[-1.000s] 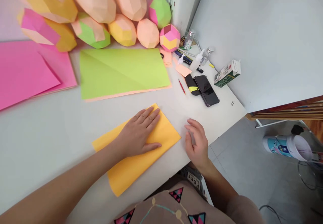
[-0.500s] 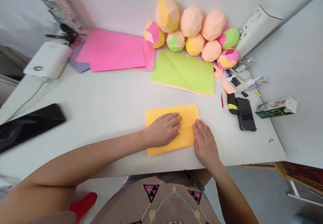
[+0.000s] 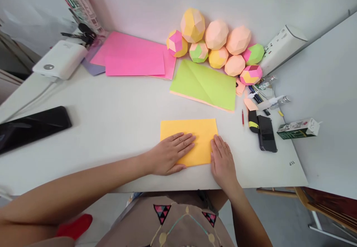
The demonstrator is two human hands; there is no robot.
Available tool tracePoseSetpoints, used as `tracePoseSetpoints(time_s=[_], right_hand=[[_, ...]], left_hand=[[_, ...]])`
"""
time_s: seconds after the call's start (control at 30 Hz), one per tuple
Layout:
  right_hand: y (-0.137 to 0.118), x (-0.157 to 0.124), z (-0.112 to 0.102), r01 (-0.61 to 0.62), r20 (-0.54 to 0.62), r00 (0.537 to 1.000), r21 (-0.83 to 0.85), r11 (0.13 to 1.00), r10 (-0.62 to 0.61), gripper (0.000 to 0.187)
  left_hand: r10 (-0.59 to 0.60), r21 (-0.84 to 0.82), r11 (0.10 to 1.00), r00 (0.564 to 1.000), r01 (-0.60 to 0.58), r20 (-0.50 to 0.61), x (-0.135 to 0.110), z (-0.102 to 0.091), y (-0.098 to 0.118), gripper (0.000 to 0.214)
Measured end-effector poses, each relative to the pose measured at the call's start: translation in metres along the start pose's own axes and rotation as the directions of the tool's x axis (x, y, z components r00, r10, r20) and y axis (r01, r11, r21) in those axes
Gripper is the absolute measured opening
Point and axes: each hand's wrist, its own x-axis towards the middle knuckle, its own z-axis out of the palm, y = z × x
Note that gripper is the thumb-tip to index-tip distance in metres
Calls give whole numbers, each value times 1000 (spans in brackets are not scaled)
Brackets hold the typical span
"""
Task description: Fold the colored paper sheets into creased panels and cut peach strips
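Observation:
A folded orange-yellow paper sheet [image 3: 195, 133] lies near the front edge of the white table [image 3: 111, 117]. My left hand [image 3: 170, 154] rests flat on its lower left part, fingers stretched out and pointing right. My right hand [image 3: 223, 159] lies flat at the sheet's right edge, fingers extended, the fingertips touching the paper. Neither hand grips anything.
Behind the sheet lie green paper [image 3: 205, 85], pink paper [image 3: 134, 57] and a heap of paper polyhedra [image 3: 217, 48]. A phone [image 3: 267, 133], a highlighter, pens, small bottles and a carton [image 3: 297, 129] sit at the right. A black tablet [image 3: 30, 126] and a white device [image 3: 60, 59] are at the left.
The camera swung left and back, showing more of the table. The orange sheet now lies square to the table edge, and my right hand has come onto its right edge.

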Motion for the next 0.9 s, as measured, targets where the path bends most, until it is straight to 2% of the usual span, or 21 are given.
tracePoseSetpoints(time_s=[0.4, 0.57, 0.67, 0.83, 0.9], right_hand=[[-1, 0, -2, -15, 22, 1000, -11, 1000, 15, 48], [-8, 1, -2, -60, 50, 997, -65, 996, 63, 48], [-25, 4, -1, -90, 62, 993, -83, 992, 95, 47], [-73, 12, 2, -25, 71, 997, -50, 998, 28, 46], [-82, 12, 2, -22, 87, 996, -41, 999, 25, 48]], left_hand=[[-6, 11, 1000, 1000, 6, -28, -5, 1, -1, 66], [-11, 9, 1000, 999, 11, -48, -5, 2, 0, 67], [-8, 14, 1000, 998, 9, -60, -4, 4, 0, 67], [-17, 26, 999, 998, 19, -52, -4, 4, 0, 68], [-23, 22, 999, 998, 24, -61, -4, 5, 0, 69]])
